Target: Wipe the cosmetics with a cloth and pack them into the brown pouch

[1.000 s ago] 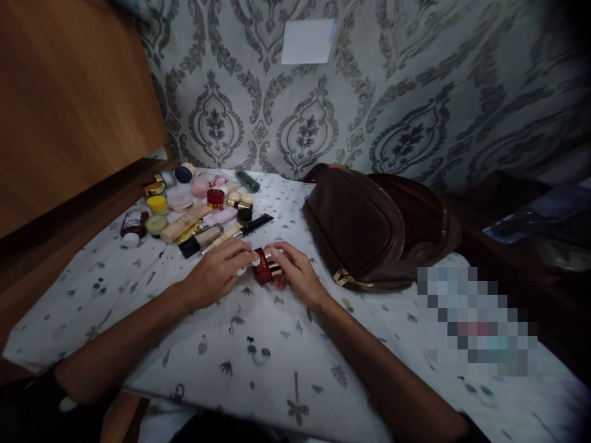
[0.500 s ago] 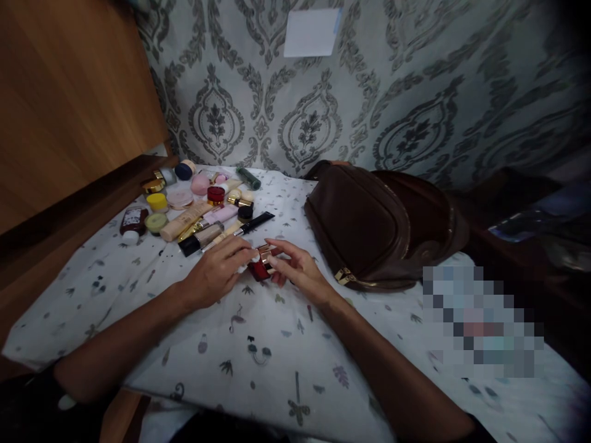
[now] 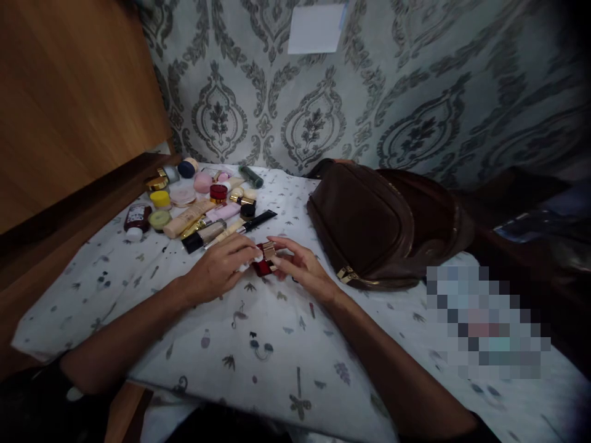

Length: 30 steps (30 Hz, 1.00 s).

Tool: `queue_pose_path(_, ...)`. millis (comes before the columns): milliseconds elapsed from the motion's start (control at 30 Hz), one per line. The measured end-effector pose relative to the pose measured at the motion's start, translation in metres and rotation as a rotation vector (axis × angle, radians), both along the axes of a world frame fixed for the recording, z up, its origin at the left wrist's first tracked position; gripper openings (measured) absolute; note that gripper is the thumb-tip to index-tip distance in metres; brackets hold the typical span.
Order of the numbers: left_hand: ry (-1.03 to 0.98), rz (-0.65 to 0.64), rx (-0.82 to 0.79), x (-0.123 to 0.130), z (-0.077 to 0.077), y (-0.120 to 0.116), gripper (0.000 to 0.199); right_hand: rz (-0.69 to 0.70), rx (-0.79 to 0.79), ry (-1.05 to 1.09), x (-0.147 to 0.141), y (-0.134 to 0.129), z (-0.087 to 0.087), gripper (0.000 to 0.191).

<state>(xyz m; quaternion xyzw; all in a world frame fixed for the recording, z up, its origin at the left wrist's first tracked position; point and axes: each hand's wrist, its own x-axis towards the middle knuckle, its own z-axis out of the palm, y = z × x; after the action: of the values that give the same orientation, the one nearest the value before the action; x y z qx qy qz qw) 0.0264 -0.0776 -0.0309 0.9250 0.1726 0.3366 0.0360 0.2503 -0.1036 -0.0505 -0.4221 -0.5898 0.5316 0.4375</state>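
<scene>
A small red glass bottle with a shiny gold cap [image 3: 264, 267], which looks like a perfume bottle, is between my two hands, just above the cloth. My right hand [image 3: 302, 269] grips it from the right, thumb and fingers at the gold cap. On the other side my left hand [image 3: 224, 266] is closed on a small white wipe [image 3: 244, 267], which presses against the bottle's left side. Beyond my left hand lie a black slim tube [image 3: 260, 220], a black-capped foundation bottle [image 3: 204, 236] and a beige tube [image 3: 187, 219].
Several cosmetics stand at the back left, among them a red jar [image 3: 218, 194], a yellow-lidded jar [image 3: 160, 199] and a dark red bottle [image 3: 137, 221]. A brown leather bag [image 3: 355, 215] lies unzipped on the right. Patterned cloth [image 3: 258, 381] covers the table; a wooden cabinet [image 3: 78, 92] rises at left.
The red bottle has turned slightly between my hands, and its red side shows more. My hands keep nearly the same place; the whole view has shifted a little.
</scene>
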Motion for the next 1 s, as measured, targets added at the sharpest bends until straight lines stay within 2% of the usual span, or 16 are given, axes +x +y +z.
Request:
queue_pose_path(233,-0.011,0.054,0.008,0.000,0.002,-0.001,0.025,-0.079,-0.043,0.006,-0.009,-0.004,0.000,0.050)
queue_pose_path(567,-0.003,-0.022,0.082,0.006,-0.001,-0.008,0.030,-0.189,0.010,-0.145,-0.009,-0.001,-0.005,0.047)
queue_pose_path(733,-0.001,-0.019,0.052,0.004,-0.002,-0.006,0.031,-0.151,-0.001,-0.080,-0.007,-0.001,-0.005,0.048)
queue_pose_path(867,-0.002,-0.008,0.028,0.003,0.000,-0.003,0.028,-0.095,-0.029,-0.033,-0.006,-0.002,-0.001,0.060)
queue_pose_path(1000,0.010,0.040,0.003,0.002,0.001,-0.002,0.025,-0.089,-0.038,-0.030,-0.007,-0.002,-0.001,0.056)
